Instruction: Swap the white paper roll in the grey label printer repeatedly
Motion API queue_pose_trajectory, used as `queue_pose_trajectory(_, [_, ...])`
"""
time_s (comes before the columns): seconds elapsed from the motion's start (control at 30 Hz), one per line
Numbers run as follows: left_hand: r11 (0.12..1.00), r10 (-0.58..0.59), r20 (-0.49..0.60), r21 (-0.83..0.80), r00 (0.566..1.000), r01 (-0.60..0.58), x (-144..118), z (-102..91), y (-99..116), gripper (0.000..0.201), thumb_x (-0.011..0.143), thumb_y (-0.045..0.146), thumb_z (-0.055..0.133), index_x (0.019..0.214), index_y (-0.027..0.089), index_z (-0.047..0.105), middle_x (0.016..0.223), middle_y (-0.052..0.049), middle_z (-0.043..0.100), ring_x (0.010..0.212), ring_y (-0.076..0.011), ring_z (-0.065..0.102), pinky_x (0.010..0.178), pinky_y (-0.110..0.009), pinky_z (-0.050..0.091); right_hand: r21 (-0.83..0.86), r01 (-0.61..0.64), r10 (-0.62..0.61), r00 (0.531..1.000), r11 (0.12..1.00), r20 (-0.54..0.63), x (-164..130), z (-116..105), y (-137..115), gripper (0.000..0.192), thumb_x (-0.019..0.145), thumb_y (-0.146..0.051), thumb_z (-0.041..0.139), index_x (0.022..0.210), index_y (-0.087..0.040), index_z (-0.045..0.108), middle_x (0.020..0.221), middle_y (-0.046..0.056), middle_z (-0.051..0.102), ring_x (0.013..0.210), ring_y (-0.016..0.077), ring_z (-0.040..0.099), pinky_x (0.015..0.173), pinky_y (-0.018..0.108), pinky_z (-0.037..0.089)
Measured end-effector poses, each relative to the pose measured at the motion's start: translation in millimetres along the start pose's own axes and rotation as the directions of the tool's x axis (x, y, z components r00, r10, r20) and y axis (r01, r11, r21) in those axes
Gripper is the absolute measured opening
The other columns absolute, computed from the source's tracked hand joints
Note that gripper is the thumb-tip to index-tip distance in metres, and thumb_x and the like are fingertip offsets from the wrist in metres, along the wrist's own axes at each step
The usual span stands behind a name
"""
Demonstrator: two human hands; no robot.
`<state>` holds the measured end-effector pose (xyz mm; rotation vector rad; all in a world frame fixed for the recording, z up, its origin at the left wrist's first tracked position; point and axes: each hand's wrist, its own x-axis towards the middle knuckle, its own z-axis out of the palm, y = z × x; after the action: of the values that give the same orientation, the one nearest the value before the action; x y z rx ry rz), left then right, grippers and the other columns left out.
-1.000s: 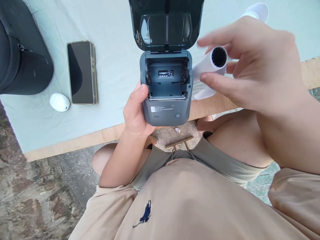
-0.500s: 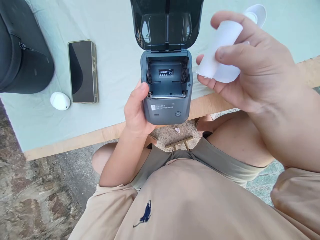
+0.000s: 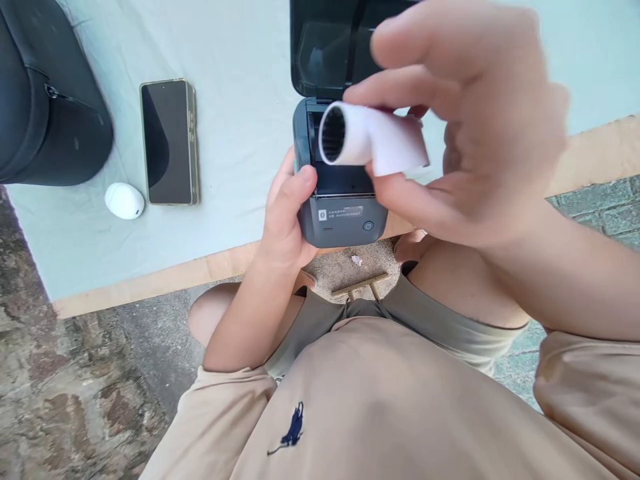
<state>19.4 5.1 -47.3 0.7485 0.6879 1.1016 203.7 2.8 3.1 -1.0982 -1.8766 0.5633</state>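
Observation:
A small dark grey label printer has its glossy black lid swung up, baring the paper compartment. My left hand grips the printer's left side, thumb on the compartment's edge. Between the thumb and fingers of my right hand is a white paper roll, held just above the compartment. Its hollow, dark end faces left, and a loose flap of paper hangs from it. The roll and my right hand hide much of the compartment and part of the lid.
A black smartphone lies on the pale cloth at the left, with a white oval case beside it. At the far left stands a black zipped bag. The table's wooden edge runs in front of my knees.
My right hand has moved left with the paper roll, from beside the printer to over its compartment. The roll has turned so its hollow end shows. The printer appears slightly further right.

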Motion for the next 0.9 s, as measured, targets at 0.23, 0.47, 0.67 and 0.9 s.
queue_pose_trajectory(0.23, [1.0,-0.021,0.011,-0.007,1.0,0.021,2.2,-8.1,-5.2,0.049,0.073,0.061,0.076,0.11,0.031,0.069,0.101,-0.003,0.076,0.147,-0.0424,0.043,0.112,-0.052,0.047,-0.44,0.068,-0.035,0.996,0.896,0.083,17.1,1.8,-11.6,0.023,0.095,-0.023,0.039,0.105,-0.027,0.06,0.117,0.006,0.064,0.115,0.0187,0.06,0.093,0.037,0.053])
queue_pose_trajectory(0.47, [0.998,-0.041,0.045,-0.051,0.998,0.043,-1.1,-1.9,0.8,0.044,0.079,0.052,0.075,0.115,0.03,0.065,0.103,-0.001,0.07,0.117,-0.0289,0.066,0.096,-0.04,0.056,-0.487,0.183,-0.122,0.98,0.854,0.156,10.3,3.2,5.5,0.011,0.089,-0.025,0.049,0.096,-0.025,0.058,0.1,-0.002,0.069,0.097,0.0201,0.068,0.082,0.039,0.049])
queue_pose_trajectory(0.67, [0.996,-0.067,0.02,-0.053,0.998,0.068,-0.7,-1.1,0.2,0.046,0.082,0.058,0.07,0.116,0.03,0.059,0.106,-0.004,0.07,0.13,-0.0314,0.06,0.105,-0.042,0.052,-0.429,0.341,-0.379,0.925,0.837,-0.005,2.8,12.3,7.5,0.004,0.088,-0.026,0.053,0.09,-0.024,0.056,0.089,-0.003,0.067,0.088,0.017,0.065,0.079,0.036,0.045])
queue_pose_trajectory(0.9, [0.995,0.026,0.089,-0.094,0.996,-0.018,1.4,2.9,2.2,0.038,0.077,0.059,0.074,0.102,0.033,0.065,0.105,-0.003,0.073,0.135,-0.0364,0.055,0.111,-0.049,0.049,-0.396,0.378,-0.389,0.92,0.837,0.055,-1.4,18.3,4.5,0.019,0.095,-0.043,0.054,0.092,-0.025,0.059,0.094,-0.006,0.071,0.103,0.0177,0.067,0.082,0.039,0.039])
